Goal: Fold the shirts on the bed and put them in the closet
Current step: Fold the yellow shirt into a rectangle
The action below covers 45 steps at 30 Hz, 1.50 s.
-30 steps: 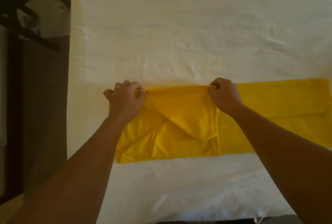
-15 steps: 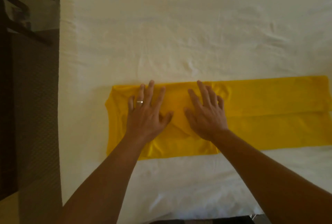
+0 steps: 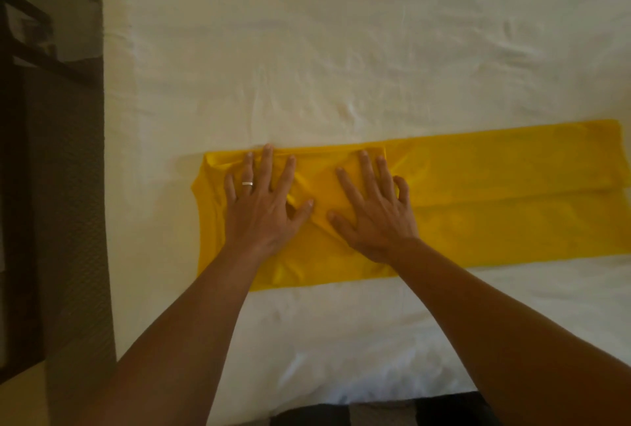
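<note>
I can read no text, label, brand, number or sign anywhere in my view.

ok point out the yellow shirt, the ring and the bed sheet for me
yellow shirt [image 3: 495, 193], head view, on the long flat strip right of the hands
ring [image 3: 247, 183], head view, on the band around a left-hand finger
bed sheet [image 3: 341, 50], head view, on bare white sheet beyond the shirt
</note>
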Tool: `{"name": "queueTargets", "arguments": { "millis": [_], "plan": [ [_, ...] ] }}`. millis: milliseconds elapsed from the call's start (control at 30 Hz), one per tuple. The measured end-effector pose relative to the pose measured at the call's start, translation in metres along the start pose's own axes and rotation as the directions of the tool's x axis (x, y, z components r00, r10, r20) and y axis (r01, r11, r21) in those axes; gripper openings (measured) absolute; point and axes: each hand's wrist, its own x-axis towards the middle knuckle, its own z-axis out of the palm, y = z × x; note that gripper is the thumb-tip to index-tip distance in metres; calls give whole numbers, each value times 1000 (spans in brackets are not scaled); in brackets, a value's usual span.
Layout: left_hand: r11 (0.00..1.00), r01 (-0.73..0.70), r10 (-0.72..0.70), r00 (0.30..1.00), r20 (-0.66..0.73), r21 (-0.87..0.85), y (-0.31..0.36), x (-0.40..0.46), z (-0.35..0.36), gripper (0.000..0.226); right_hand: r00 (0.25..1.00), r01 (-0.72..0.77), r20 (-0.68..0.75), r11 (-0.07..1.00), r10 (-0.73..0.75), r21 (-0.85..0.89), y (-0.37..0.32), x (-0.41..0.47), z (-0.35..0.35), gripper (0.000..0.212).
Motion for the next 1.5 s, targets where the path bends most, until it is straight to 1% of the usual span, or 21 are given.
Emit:
{"name": "queueTargets", "arguments": {
  "millis": [67,167,233,267,367,433,467,567,733,867,967,1033,1133,1233,1300,1367,1433,1467,1500],
  "plan": [
    [1000,27,-27,999,-17,10,9,-1,-7,86,1000,-5,11,997,4,78,5,0,-9,85],
    [999,34,-33,998,-56,12,29,-5,-16,83,999,-25,-17,973,29,229,19,-3,-25,83],
    [1000,13,-11,997,-78,25,55,-11,-17,82,997,-41,-47,954,58,296,42,-9,-35,78],
    [999,-20,23,995,-92,41,73,-15,-16,79,995,-55,-68,950,80,308,60,-14,-40,73],
    [992,-99,107,989,-101,77,134,-23,-11,58,989,-80,-99,967,106,242,121,-25,-50,57],
    [991,-129,131,989,-73,38,178,-24,-8,44,991,-77,-95,984,93,162,166,-32,-57,54],
    [989,-147,148,988,-52,22,198,-25,-6,41,992,-74,-94,989,87,129,185,-34,-60,53],
    [975,-218,218,976,-5,-28,264,-25,6,42,990,-108,-85,991,114,74,247,-41,-75,50],
    [943,-320,321,947,-3,-91,360,-22,19,41,982,-154,-106,987,158,40,327,-38,-93,44],
    [919,-377,383,923,33,-112,418,-18,21,45,984,-127,-118,991,131,41,362,-30,-103,39],
    [900,-424,429,902,40,-102,452,-15,23,45,988,-97,-114,994,101,44,376,-23,-109,44],
    [895,-436,440,898,28,-92,470,-13,25,44,991,-96,-92,993,101,66,383,-18,-113,48],
    [892,-443,443,896,-17,-84,489,-10,30,43,996,-90,-20,990,93,109,389,-10,-116,53],
    [891,-447,443,895,-58,-87,498,-8,35,39,994,-112,36,976,107,186,392,-3,-119,56],
    [882,-451,442,892,-94,-139,498,-8,37,37,988,-154,56,955,145,255,393,0,-119,46],
    [858,-456,430,889,-158,-235,495,-9,37,32,977,-213,69,922,201,324,391,1,-121,33],
    [835,-420,361,906,-221,-355,488,-12,35,17,961,-273,86,862,261,428,387,0,-125,20],
    [824,-375,295,924,-243,-424,483,-16,31,14,953,-298,101,818,286,492,383,-2,-128,15],
    [808,-334,232,938,-260,-485,478,-21,27,17,945,-316,115,770,305,555,377,-3,-131,13]
  ]
}}
